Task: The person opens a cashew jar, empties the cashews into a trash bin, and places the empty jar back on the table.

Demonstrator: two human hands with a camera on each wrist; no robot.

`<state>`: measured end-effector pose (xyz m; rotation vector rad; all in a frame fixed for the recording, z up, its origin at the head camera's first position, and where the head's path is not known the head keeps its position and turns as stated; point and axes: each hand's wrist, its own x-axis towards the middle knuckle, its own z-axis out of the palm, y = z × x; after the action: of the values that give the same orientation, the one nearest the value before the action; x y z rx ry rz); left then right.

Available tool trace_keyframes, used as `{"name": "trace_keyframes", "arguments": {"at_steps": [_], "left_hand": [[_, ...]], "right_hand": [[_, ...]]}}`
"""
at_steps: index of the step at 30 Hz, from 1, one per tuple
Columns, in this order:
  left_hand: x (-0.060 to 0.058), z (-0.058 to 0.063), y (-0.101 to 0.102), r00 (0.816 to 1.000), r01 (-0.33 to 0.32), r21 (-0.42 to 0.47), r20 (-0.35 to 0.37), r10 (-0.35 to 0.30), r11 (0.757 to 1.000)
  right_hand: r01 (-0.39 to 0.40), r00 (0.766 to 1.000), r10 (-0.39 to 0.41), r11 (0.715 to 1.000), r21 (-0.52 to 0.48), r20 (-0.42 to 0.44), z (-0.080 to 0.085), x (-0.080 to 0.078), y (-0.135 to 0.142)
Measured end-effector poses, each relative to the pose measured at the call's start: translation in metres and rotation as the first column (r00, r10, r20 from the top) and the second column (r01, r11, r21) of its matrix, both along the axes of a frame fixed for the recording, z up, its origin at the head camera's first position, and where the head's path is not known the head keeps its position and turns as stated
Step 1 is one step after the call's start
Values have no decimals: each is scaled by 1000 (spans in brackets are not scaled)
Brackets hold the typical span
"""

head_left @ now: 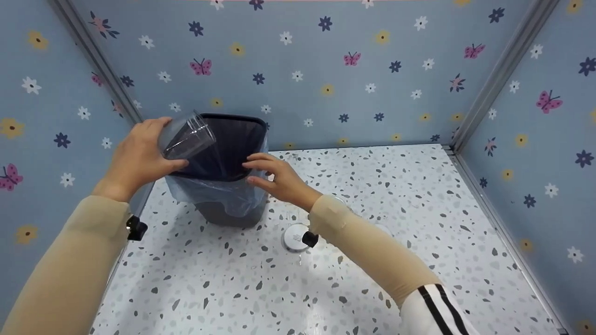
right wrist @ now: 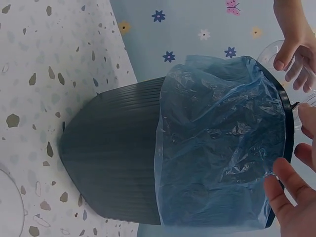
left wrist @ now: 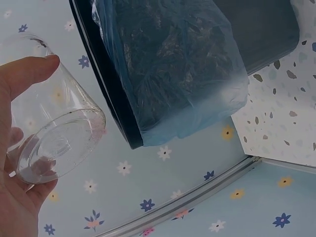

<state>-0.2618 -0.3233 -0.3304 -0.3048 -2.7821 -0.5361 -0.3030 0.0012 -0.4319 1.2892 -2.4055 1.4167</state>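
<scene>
My left hand (head_left: 139, 151) grips a clear cup (head_left: 186, 137) round its side, thumb on one side and fingers on the other. The cup lies tilted over the left part of the bin's opening, its mouth toward the bin. In the left wrist view, the round base of the cup (left wrist: 61, 145) faces the camera, with no contents showing. The dark grey trash bin (head_left: 228, 216) has a translucent blue bag (right wrist: 222, 133) folded over its rim. My right hand (head_left: 284, 181) is at the bin's right rim, fingers loosely bent and thumb apart from them.
A white round lid-like disc (head_left: 294, 238) lies on the speckled tabletop (head_left: 223, 288), near the bin and below my right forearm. Other pale round things are partly hidden behind that forearm. Flower-patterned panels (head_left: 307, 60) stand at the back and both sides.
</scene>
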Motion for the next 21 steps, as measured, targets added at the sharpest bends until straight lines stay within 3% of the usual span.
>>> {"name": "trace_keyframes", "arguments": {"at_steps": [9,21], "left_hand": [[3,2,1,1000,-16,32,-2,16,999],[8,1,4,999,-19,94,-27,21,995]], "right_hand": [[36,998,-37,999,-30,-52,2,0,10],[58,998,-58,998,-20,-25,4,-1,27]]}}
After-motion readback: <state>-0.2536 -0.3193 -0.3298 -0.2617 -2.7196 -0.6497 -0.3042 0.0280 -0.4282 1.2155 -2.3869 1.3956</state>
